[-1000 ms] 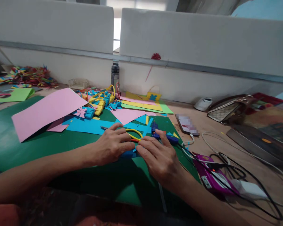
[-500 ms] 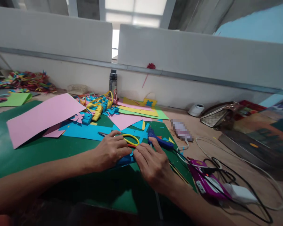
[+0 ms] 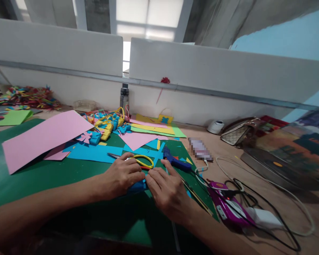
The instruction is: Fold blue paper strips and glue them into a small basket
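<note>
My left hand [image 3: 122,176] is closed on a small folded blue paper piece [image 3: 137,186], fingers bent over its top. From the other side, my right hand [image 3: 165,191] grips the same piece with its fingers together; the fingertips of both hands almost meet. Most of the paper is hidden under the hands. Just beyond them lie scissors [image 3: 148,159] with yellow and red handles, the blades pointing left over a blue paper strip [image 3: 91,153]. A dark blue glue gun [image 3: 178,163] rests beyond my right hand.
A green mat [image 3: 23,184] covers the work area. Pink card [image 3: 48,138] and small paper baskets [image 3: 106,127] lie at the back left. On the right are a purple power strip [image 3: 225,205] with tangled cables, a phone [image 3: 200,149] and a bag [image 3: 239,131].
The camera view has shifted slightly, so the scene sits a bit lower and further left. Both hands keep their hold on the blue paper piece, with hardly any movement.
</note>
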Available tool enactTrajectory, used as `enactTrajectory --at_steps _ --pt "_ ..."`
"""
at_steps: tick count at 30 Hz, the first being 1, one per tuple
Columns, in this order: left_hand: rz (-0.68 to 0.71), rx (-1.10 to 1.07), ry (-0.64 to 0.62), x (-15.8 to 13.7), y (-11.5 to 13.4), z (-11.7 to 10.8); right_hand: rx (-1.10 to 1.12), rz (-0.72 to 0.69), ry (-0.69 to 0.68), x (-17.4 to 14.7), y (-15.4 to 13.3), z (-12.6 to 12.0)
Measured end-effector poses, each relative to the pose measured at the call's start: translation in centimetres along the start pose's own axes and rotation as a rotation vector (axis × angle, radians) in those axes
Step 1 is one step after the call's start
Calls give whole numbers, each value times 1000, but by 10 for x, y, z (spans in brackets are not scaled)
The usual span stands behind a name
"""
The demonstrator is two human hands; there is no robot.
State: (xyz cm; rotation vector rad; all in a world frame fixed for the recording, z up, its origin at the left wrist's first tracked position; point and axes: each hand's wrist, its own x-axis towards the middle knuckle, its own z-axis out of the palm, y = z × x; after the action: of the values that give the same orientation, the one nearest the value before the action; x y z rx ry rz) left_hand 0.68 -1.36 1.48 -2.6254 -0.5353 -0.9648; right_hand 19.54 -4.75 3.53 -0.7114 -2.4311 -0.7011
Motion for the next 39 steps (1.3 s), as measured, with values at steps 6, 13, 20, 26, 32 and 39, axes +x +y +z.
enactTrajectory --at_steps 6,13,20,26,32,39 --pt "-1 -18 2 5 1 -2 -58 -4 -14 -4 4 2" --pt "-27 -83 -32 17 1 -5 -96 22 47 -4 7 0" --pt "-53 -92 2 19 0 -1 -77 67 52 -3 10 0" --pt "-68 -104 16 14 -2 7 -48 75 -12 -7 10 4" --pt "-24 -44 29 14 0 1 -18 76 -45 -5 8 -1" --pt "-4 -8 32 15 3 -1 -112 20 -47 -4 7 -4"
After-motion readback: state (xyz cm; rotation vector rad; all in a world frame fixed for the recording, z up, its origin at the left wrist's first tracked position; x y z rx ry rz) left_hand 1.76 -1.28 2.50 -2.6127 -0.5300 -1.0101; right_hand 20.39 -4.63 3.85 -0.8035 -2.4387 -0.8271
